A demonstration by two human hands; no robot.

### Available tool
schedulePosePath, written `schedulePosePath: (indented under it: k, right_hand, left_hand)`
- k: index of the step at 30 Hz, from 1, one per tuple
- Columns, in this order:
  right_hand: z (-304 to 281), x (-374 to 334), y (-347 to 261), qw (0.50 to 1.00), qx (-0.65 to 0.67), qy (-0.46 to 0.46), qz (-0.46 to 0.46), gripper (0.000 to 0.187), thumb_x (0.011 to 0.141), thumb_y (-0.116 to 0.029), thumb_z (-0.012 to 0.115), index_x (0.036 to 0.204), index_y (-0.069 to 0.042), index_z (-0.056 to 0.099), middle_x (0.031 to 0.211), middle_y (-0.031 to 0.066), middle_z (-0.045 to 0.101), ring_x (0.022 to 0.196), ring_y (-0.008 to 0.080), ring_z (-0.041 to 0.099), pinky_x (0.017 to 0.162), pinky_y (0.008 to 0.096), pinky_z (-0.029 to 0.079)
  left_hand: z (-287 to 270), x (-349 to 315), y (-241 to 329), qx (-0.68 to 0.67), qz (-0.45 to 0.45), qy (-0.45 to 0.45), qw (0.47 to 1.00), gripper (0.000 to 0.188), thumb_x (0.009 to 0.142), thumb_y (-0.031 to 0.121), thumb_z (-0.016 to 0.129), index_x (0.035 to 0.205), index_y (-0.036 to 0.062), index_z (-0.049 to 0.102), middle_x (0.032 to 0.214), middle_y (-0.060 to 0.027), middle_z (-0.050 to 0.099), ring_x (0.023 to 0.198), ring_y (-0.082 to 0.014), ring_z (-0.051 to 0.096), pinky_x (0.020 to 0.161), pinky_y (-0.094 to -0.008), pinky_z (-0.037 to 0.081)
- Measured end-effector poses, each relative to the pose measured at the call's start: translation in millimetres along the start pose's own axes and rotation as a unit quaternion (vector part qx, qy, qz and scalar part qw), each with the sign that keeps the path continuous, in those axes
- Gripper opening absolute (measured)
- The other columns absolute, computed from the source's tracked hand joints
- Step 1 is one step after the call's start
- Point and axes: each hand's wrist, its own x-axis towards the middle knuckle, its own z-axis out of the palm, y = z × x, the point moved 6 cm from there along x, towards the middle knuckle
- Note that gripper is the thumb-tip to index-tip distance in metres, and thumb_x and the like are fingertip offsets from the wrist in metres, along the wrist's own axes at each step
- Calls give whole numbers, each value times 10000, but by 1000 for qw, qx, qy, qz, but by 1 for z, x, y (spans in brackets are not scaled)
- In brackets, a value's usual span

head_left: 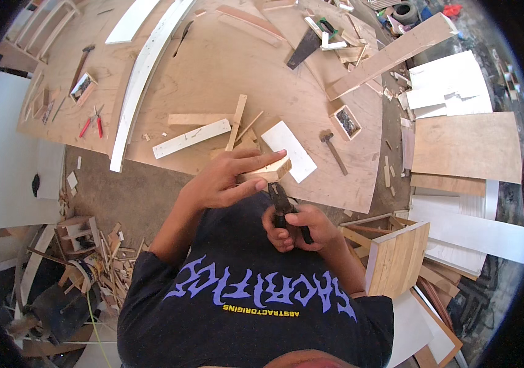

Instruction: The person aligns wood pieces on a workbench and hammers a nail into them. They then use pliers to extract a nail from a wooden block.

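My left hand [231, 175] grips a short block of light wood [280, 170], fingers over its top and thumb along its near side. Wrapped round the dark handles of a pair of pliers [279, 199], my right hand [299, 228] is closed just in front of my shirt. The jaws of the pliers point up at the near end of the block and seem to touch it; whether they bite on anything there is too small to tell. Just beyond the block lies a white rectangular board [288, 151] on the plywood table [213, 80].
Wood strips [192, 138] lie beyond my left hand. A hammer [334, 152] and a small box of nails [345, 122] are at right. Red-handled pliers [92, 122], another hammer [83, 64] and a long white strip [145, 80] lie left. A handsaw [304, 50] rests farther back.
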Motion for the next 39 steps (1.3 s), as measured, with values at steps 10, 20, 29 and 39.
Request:
schedulePosePath:
  k: [10, 20, 29, 39]
  right_hand:
    - [-4, 15, 7, 998, -68, 16, 8, 391, 1011, -458, 629, 1013, -81, 525, 758, -11, 428, 615, 124, 424, 521, 262, 329]
    - [14, 1, -47, 677, -674, 256, -151, 524, 989, -516, 629, 1088, -2, 597, 851, 178, 649, 730, 346, 652, 630, 417, 501]
    - [-4, 1, -28, 967, -236, 73, 61, 471, 1004, -540, 616, 974, -83, 507, 765, 20, 508, 606, 164, 491, 526, 291, 387]
    - [29, -1, -62, 791, -569, 220, -37, 531, 1015, -553, 573, 957, -26, 544, 832, 125, 602, 695, 308, 610, 631, 430, 489]
  left_hand:
    - [2, -16, -17, 45, -7, 47, 998, 658, 981, 523, 617, 1431, 48, 550, 1159, -228, 679, 1032, -434, 672, 861, -453, 523]
    - [-1, -26, -11, 80, -100, 93, 987, 604, 959, 466, 675, 1322, -7, 578, 1137, -241, 674, 1036, -427, 672, 862, -446, 523]
    - [4, -24, -7, 74, -45, 153, 984, 560, 981, 453, 648, 1299, -5, 601, 1053, -223, 683, 940, -404, 674, 819, -433, 522]
    - [2, -23, -16, 50, -20, 195, 979, 517, 989, 407, 641, 1277, -22, 606, 993, -236, 685, 899, -403, 689, 783, -428, 529]
